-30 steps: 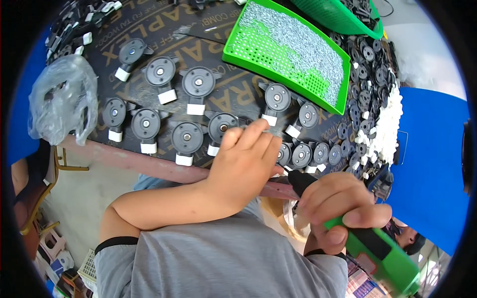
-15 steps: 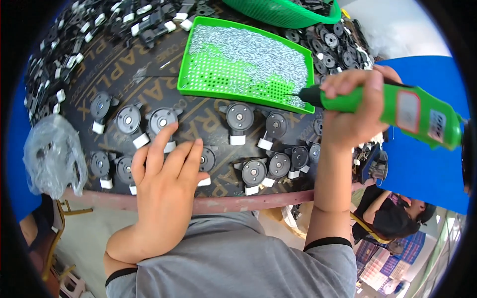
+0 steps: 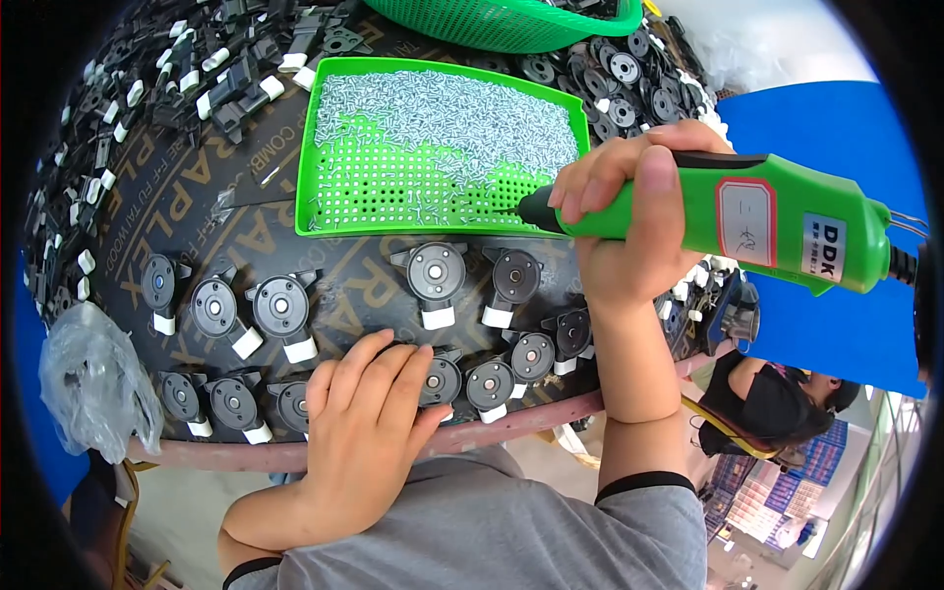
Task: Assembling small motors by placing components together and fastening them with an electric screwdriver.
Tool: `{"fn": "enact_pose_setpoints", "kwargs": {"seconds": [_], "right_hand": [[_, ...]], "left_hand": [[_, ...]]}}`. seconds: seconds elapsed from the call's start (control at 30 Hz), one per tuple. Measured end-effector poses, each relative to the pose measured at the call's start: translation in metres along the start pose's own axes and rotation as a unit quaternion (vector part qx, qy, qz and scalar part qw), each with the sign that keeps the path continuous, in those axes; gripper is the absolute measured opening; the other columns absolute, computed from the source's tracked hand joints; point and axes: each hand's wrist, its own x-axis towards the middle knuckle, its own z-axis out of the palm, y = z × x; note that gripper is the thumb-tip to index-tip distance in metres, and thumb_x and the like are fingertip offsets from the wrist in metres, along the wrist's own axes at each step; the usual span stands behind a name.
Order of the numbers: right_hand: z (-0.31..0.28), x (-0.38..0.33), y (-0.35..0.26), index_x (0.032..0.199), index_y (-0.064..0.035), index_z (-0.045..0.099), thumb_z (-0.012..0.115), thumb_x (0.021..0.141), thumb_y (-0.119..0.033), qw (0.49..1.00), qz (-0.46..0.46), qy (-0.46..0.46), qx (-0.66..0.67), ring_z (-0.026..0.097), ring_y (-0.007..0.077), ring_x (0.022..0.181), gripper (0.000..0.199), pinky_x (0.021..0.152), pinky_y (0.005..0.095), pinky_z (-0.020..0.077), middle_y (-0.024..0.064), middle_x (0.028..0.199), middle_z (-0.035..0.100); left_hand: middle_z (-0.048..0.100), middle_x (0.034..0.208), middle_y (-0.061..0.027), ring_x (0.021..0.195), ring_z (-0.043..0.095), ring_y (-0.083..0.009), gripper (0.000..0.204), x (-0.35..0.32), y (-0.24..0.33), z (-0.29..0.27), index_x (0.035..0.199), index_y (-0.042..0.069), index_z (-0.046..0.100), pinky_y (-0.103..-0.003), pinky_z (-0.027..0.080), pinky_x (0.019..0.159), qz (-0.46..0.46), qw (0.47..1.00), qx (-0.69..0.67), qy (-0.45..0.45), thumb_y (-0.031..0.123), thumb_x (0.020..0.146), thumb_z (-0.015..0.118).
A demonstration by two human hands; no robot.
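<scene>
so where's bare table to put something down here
Bare dark board lies left of the green tray, above the upper row of black round parts. The lower edge by the left hand and the top corners are crowded with parts.

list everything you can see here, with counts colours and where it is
electric screwdriver: one, green, held in the right hand, tip at the tray's lower right corner
perforated tray: one, green, top centre of the table
small screws: a heap, silvery, in the tray
round black parts with white tabs: over a dozen, in rows along the near edge
loose black parts: many, piled at the far left and right
basket: one, green, far edge
plastic bag: one, clear, left edge
another person: one, lower right, beyond the table
left hand: flat on the parts at the near edge
right hand: gripping the screwdriver
</scene>
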Motion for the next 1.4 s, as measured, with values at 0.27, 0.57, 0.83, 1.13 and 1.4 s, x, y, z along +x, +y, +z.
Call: {"fn": "enact_pose_setpoints", "kwargs": {"seconds": [0.27, 0.57, 0.83, 1.13, 1.4], "right_hand": [[-0.002, -0.002, 0.002, 0.112, -0.0055, 0.042, 0.049, 0.098, -0.014, 0.999, -0.018, 0.012, -0.044, 0.048, 0.018, 0.047, 0.018, 0.047, 0.0347, 0.0461, 0.0077, 0.061, 0.05], [-0.002, -0.008, -0.051, 0.12, -0.0078, 0.05, 0.036, 0.104, -0.03, 0.993, 0.0, -0.003, 0.121, 0.045, 0.0163, 0.055, 0.031, 0.049, 0.0344, 0.0416, 0.0053, 0.07, 0.046], [0.008, -0.049, -0.086, 0.117, -0.0068, 0.041, 0.055, 0.101, -0.02, 0.976, -0.034, -0.19, 0.105, 0.057, 0.0182, 0.053, 0.025, 0.047, 0.0311, 0.0533, 0.007, 0.07, 0.055], [0.007, -0.062, -0.079, 0.113, -0.0089, 0.039, 0.061, 0.099, -0.024, 0.973, -0.008, -0.208, 0.103, 0.058, 0.0174, 0.051, 0.03, 0.048, 0.0324, 0.0542, 0.0071, 0.071, 0.057], [0.007, -0.057, -0.083, 0.11, -0.0077, 0.04, 0.062, 0.099, -0.023, 0.972, -0.004, -0.222, 0.076, 0.058, 0.0172, 0.051, 0.029, 0.046, 0.0318, 0.0527, 0.0066, 0.069, 0.056]], "left_hand": [[0.061, 0.123, -0.0081, 0.123, 0.052, -0.0264, 0.054, -0.002, 0.002, 0.002, 0.125, 0.003, 0.06, -0.042, 0.035, 0.1, -0.012, 1.0, -0.025, -0.002, 0.026, 0.08, 0.077], [0.061, 0.123, -0.0082, 0.122, 0.052, -0.0271, 0.053, 0.0, 0.002, 0.01, 0.126, 0.003, 0.06, -0.043, 0.034, 0.1, -0.023, 0.999, -0.033, 0.019, 0.027, 0.08, 0.075], [0.061, 0.122, -0.0054, 0.121, 0.053, -0.0245, 0.054, 0.004, 0.003, 0.015, 0.127, 0.007, 0.06, -0.042, 0.035, 0.099, -0.012, 0.999, -0.028, 0.038, 0.025, 0.079, 0.076], [0.06, 0.118, -0.0074, 0.119, 0.053, -0.0244, 0.047, 0.003, 0.004, 0.016, 0.122, 0.002, 0.061, -0.041, 0.038, 0.097, 0.006, 0.999, -0.005, 0.053, 0.024, 0.082, 0.07], [0.061, 0.118, -0.0068, 0.119, 0.053, -0.0239, 0.048, 0.005, 0.006, 0.016, 0.122, 0.002, 0.061, -0.041, 0.038, 0.097, 0.006, 0.999, -0.005, 0.05, 0.024, 0.081, 0.071]]}}
